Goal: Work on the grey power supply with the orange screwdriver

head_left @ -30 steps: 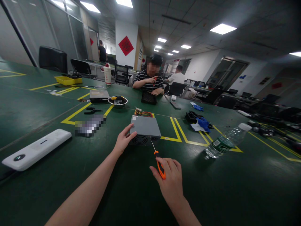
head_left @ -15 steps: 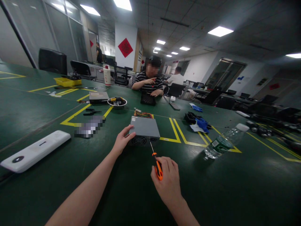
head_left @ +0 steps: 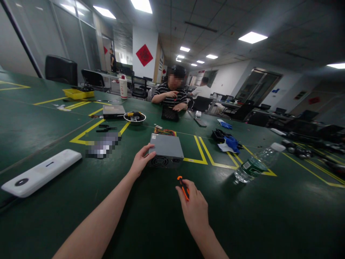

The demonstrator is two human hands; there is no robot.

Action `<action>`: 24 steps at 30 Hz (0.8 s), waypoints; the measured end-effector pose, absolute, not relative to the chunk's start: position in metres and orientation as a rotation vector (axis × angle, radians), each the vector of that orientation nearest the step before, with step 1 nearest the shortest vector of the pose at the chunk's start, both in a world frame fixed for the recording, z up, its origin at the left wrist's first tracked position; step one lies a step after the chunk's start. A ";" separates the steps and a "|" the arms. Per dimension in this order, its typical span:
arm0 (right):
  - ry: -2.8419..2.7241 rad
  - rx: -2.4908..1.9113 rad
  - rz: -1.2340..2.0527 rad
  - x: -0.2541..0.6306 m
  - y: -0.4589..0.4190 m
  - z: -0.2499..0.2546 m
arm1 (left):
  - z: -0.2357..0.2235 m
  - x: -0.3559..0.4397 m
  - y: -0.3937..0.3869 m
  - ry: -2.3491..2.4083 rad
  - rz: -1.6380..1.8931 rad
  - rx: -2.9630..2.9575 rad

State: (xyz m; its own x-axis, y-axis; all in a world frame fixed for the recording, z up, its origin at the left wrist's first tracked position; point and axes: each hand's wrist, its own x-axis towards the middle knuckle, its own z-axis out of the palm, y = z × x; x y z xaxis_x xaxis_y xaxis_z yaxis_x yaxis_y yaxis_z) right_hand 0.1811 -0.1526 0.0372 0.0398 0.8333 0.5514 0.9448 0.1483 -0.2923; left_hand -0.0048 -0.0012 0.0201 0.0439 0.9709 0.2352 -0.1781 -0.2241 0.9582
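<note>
A grey computer power supply point(head_left: 167, 145) lies on the green table, its fan grille and socket facing me and a bundle of coloured wires point(head_left: 167, 132) behind it. My left hand point(head_left: 141, 160) grips the unit's left side, thumb on the top near the front edge. In my right hand point(head_left: 194, 203) is an orange-and-black screwdriver point(head_left: 184, 187), held by its handle in front of the power supply and apart from it. The screwdriver's shaft cannot be made out here.
A water bottle point(head_left: 257, 163) leans at the right, near blue gloves point(head_left: 232, 143). To the left lie a long white device point(head_left: 41, 173), a blurred-out item and a metal bowl point(head_left: 134, 122) with tools. Across the table a person point(head_left: 169, 91) handles a black part point(head_left: 169, 113).
My right hand has drawn the screwdriver back from the power supply's front, and its shaft no longer shows. My left hand stays on the unit.
</note>
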 end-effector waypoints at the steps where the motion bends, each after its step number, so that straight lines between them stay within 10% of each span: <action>1: -1.803 -1.720 -0.194 0.179 -0.152 0.037 | 0.020 -0.005 -0.001 0.913 1.405 1.271; 17: -0.693 -1.173 1.444 0.168 -0.146 0.040 | 0.020 -0.004 -0.002 0.946 1.418 1.273; 24: -0.644 -1.238 1.473 0.176 -0.146 0.041 | 0.020 -0.004 -0.003 0.935 1.412 1.287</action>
State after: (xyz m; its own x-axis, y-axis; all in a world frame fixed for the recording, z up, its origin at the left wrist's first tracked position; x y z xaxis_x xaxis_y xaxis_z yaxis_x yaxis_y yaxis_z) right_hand 0.1757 -0.1456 0.0414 0.0947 0.9303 -0.3542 -0.3722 -0.2970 -0.8794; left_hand -0.0036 -0.0025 0.0205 0.0316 0.9702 0.2402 -0.1573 -0.2325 0.9598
